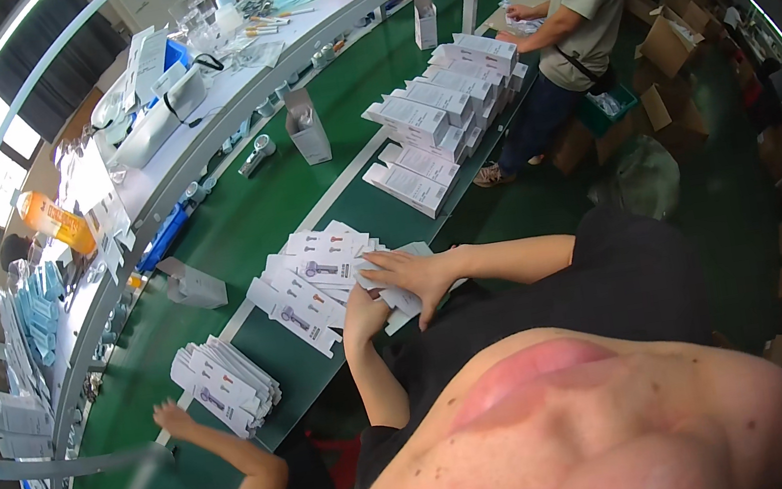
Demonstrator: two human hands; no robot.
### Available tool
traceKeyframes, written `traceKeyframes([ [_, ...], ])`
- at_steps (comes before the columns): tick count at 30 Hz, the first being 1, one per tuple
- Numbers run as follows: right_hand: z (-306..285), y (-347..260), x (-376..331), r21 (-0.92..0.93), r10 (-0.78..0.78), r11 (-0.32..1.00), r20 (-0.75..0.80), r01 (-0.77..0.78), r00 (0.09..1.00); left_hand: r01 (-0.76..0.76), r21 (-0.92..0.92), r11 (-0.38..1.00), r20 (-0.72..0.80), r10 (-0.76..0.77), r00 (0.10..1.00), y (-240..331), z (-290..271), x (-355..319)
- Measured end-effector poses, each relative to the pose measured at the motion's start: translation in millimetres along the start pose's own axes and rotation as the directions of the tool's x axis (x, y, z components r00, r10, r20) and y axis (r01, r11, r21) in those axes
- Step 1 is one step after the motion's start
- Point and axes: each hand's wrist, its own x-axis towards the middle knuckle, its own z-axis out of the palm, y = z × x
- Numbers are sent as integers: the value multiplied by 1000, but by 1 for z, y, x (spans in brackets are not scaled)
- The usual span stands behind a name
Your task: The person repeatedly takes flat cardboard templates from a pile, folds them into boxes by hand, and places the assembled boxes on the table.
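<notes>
My right hand [419,278] spans a white cardboard carton [404,301], its thumb and fingers wide apart along the carton's sides. At the carton's near left side, my left hand [366,315] has its fingers curled against it, partly hidden under the right one. Just left of both hands lies a spread pile of flat printed cartons [302,288], white with pictures of a handheld device. The pile and the carton are on the green work surface [330,375], close to my body.
Stacked white boxes [450,99] stand farther along the bench. Three upright open boxes, one a white box [306,131], stand across the green belt. Another carton stack [227,385] lies near a co-worker's arm [223,442] at lower left. A second co-worker [578,4] stands at the far end.
</notes>
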Motion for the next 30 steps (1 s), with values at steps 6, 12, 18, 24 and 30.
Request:
traceKeyframes([
  [6,7,-35,-19,-266,141,954,-11,-138,990,52,127,991,17,-55,998,-21,5,-10],
  [12,5,-23,-5,144,105,988,-293,-64,950,41,307,951,-225,31,974,-6,-24,-29],
  [18,-34,-57,10,522,287,850,-341,-74,895,-646,-618,448,-405,523,750,11,-22,-32],
  [24,-45,-84,24,646,236,751,-451,133,861,-825,-73,560,-534,677,507,39,3,-43],
  [30,-46,-87,20,913,561,408,-230,-24,795,-871,164,464,-556,773,307,47,27,-36],
])
